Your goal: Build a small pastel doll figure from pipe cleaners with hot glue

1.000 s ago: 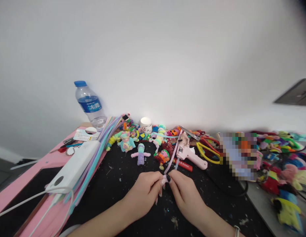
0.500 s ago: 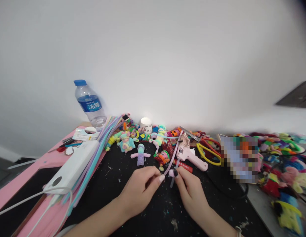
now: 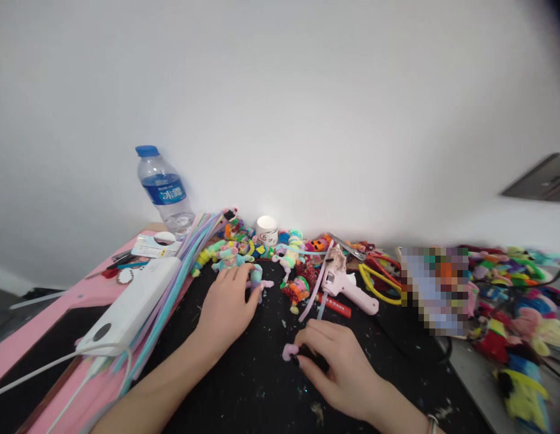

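Left hand: reached forward over the black surface, fingers and thumb to either side of the small purple-and-teal doll. Thumb overlaps the doll's lower body; cannot tell whether the grip is firm. Doll on the surface, ahead of the hands, one pink arm out to the right.

Right hand: nearer the wearer, thumb and forefinger pinching a lilac curl, its free end pointing left. Dark spot at the thumb tip, too small to identify. Bracelet on this wrist. Hands well apart.

Just beyond the right hand: pink glue gun, on its side, clear stick out the back; lilac strip alongside; red stick partly beneath the gun. Scissors to the right of it, yellow and red handles.

Behind the doll, a white cup among fuzzy figures. Left side: bundle of pastel stems, white box beside it, bottle leaning at the wall.
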### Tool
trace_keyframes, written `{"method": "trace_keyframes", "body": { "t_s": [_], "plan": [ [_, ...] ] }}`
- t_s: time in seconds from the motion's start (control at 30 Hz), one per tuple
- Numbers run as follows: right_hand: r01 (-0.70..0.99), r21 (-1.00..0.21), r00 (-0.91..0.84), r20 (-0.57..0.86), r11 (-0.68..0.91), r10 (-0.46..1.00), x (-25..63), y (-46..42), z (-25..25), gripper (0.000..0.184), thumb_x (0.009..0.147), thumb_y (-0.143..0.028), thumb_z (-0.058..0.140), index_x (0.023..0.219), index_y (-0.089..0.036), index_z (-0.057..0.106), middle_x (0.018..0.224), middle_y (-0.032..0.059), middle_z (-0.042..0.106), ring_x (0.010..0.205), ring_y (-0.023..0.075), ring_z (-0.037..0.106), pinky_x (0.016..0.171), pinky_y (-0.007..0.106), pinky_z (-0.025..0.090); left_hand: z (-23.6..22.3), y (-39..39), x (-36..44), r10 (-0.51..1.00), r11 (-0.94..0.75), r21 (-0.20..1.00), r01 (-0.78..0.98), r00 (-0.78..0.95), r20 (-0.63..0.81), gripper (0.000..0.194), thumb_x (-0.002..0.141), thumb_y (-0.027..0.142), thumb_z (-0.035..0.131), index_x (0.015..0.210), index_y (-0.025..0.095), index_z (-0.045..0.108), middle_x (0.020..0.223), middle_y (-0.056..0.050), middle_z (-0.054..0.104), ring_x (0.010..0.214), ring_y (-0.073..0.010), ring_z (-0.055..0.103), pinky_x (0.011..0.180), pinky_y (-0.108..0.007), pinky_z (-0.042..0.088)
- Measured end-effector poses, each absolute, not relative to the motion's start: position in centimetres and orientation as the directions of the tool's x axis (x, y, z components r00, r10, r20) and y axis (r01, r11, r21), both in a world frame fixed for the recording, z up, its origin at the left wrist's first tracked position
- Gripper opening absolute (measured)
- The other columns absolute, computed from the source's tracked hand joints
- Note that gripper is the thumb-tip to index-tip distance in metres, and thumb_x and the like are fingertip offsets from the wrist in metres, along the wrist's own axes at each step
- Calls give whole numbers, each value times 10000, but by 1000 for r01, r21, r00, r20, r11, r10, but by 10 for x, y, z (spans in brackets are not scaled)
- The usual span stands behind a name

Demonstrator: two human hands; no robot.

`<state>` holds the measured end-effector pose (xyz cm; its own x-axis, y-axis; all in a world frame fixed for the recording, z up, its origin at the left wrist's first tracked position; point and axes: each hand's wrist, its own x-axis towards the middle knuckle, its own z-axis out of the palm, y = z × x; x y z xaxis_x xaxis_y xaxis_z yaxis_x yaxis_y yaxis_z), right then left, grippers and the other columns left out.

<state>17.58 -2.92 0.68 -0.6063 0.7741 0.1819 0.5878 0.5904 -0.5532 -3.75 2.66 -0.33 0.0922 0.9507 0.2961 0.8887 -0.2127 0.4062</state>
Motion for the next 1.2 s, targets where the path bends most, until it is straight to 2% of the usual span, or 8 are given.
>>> {"method": "trace_keyframes", "body": {
  "t_s": [0.1, 0.23, 0.37, 0.53, 0.67, 0.8, 1.03, 1.2],
  "plan": [
    [599, -555, -543, 249, 577, 802, 179, -27, 6, 164, 801, -197, 511, 965, -197, 509, 791, 19, 553, 714, 167, 518, 638, 265, 393, -2, 26, -37, 961, -175, 419, 891, 62, 269, 283, 778, 297, 518, 1037, 183, 519, 838, -70, 592, 879, -282, 524, 751, -400, 423],
    [736, -506, -243, 423, 450, 873, 192, -14, 0, 216, 822, -145, 440, 1027, -184, 497, 838, 49, 546, 773, 187, 520, 702, 300, 421, -2, 24, -35, 967, -167, 558, 813, 26, 252, 316, 749, 275, 551, 1049, 197, 490, 829, -34, 562, 825, -239, 552, 747, -377, 440],
    [896, -336, -55, 566, 291, 822, 211, 5, -5, 339, 744, -139, 479, 1082, -136, 481, 1046, 128, 519, 997, 275, 469, 866, 418, 379, -6, 22, -30, 971, -187, 720, 669, 17, 237, 313, 760, 209, 527, 1065, 209, 460, 880, -19, 515, 782, -181, 563, 672, -294, 465],
    [955, -246, -8, 534, 164, 845, 225, 16, -14, 496, 675, -189, 531, 1161, -130, 451, 1118, 162, 491, 1056, 331, 449, 830, 458, 408, -4, 21, -28, 941, -262, 751, 607, -11, 338, 372, 782, 197, 519, 1142, 212, 427, 915, -29, 498, 866, -191, 528, 749, -321, 459],
    [959, -241, -20, 466, 149, 885, 230, 18, -20, 506, 667, -190, 541, 1163, -138, 460, 1060, 148, 554, 939, 313, 520, 768, 449, 434, -1, 18, -27, 914, -338, 751, 568, 9, 405, 394, 803, 204, 520, 1185, 210, 427, 950, -44, 500, 908, -197, 516, 822, -352, 436],
    [943, -309, 25, 432, 121, 902, 233, 19, -17, 453, 668, -171, 528, 1119, -151, 493, 977, 113, 609, 853, 281, 559, 749, 428, 445, 0, 14, -25, 904, -390, 734, 556, 80, 420, 331, 803, 192, 525, 1133, 200, 491, 1001, -60, 507, 934, -199, 520, 826, -337, 439],
    [796, -589, 195, 470, 141, 861, 229, 13, -5, 396, 763, -268, 531, 1140, -154, 499, 1063, 117, 610, 925, 259, 588, 788, 368, 464, 0, 12, -24, 896, -432, 733, 526, 154, 417, 288, 789, 140, 524, 1071, 199, 531, 1078, -72, 520, 1027, -202, 513, 883, -334, 437],
    [635, -713, 50, 423, 298, 905, 228, 7, -6, 251, 775, -259, 538, 1005, -180, 597, 901, 63, 669, 809, 231, 624, 713, 311, 497, -2, 12, -24, 887, -456, 751, 478, 172, 429, 286, 794, 96, 514, 1056, 208, 535, 1073, -57, 586, 1000, -190, 542, 867, -332, 448]
  ]
}}
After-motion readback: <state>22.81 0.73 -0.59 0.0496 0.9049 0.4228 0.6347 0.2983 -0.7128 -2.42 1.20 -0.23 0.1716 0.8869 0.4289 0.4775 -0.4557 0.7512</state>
